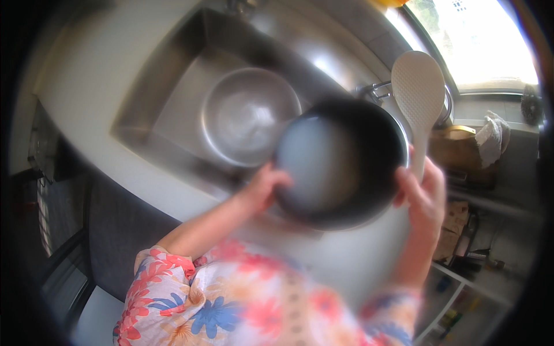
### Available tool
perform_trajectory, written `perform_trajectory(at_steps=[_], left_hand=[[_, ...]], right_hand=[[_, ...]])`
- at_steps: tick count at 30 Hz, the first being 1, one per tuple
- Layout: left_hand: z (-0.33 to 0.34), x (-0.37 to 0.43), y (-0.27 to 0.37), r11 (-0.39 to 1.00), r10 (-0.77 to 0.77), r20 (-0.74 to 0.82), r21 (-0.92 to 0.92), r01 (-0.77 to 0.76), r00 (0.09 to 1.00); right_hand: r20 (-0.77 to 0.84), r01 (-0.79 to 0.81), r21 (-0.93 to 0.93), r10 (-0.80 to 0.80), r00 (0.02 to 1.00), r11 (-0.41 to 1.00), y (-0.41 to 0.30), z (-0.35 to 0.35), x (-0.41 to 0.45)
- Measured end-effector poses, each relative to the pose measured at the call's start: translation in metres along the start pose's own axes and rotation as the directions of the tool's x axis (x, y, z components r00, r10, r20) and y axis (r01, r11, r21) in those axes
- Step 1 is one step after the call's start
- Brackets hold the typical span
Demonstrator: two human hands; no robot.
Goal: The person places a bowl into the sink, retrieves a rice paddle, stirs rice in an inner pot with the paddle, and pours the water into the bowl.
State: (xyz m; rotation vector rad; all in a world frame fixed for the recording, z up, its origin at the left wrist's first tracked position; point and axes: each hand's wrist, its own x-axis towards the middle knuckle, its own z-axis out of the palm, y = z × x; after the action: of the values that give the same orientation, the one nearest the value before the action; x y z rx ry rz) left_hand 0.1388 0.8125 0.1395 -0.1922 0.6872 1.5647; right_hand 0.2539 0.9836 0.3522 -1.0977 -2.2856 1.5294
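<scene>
A dark round pot [346,168], like a rice cooker's inner pot, is tilted so that I look into it. Its inside is blurred, with a pale sheen, and I cannot tell whether anything is in it. My left hand [269,187] grips the left rim, thumb on the inner side. On the opposite rim, my right hand [423,192] holds the pot and also the handle of a white rice paddle [418,86], whose dimpled blade points away from me. Left of the pot, a round stainless steel bowl [250,116] sits in the metal sink [179,97].
A pale worktop [82,99] surrounds the sink. Beyond the pot, a metal fixture [375,90] is partly hidden. A bright window [480,47] is at upper right. Below it are a crumpled white cloth [492,136] and a cluttered shelf [458,270].
</scene>
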Motion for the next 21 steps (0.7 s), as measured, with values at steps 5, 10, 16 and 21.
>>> perform_trajectory(at_steps=[5,10,16,21], left_hand=[[-0.005,0.002,-0.002,1.0,-0.015,0.001,-0.004,0.015,1.0],[-0.005,0.003,-0.003,1.0,-0.031,-0.014,-0.003,0.031,0.999],[-0.003,0.003,-0.003,0.998,-0.026,-0.008,-0.062,0.025,1.0],[-0.011,0.006,-0.006,0.998,-0.05,0.019,-0.027,0.05,0.999]], right_hand=[[-0.007,0.009,0.001,-0.009,1.0,1.0,0.0,0.001,0.0],[0.006,-0.004,0.017,0.004,1.0,1.0,-0.004,0.0,0.001],[0.01,0.004,0.052,-0.004,1.0,0.999,-0.006,0.001,0.004],[0.028,0.005,0.098,-0.008,1.0,0.995,-0.007,-0.001,0.004]])
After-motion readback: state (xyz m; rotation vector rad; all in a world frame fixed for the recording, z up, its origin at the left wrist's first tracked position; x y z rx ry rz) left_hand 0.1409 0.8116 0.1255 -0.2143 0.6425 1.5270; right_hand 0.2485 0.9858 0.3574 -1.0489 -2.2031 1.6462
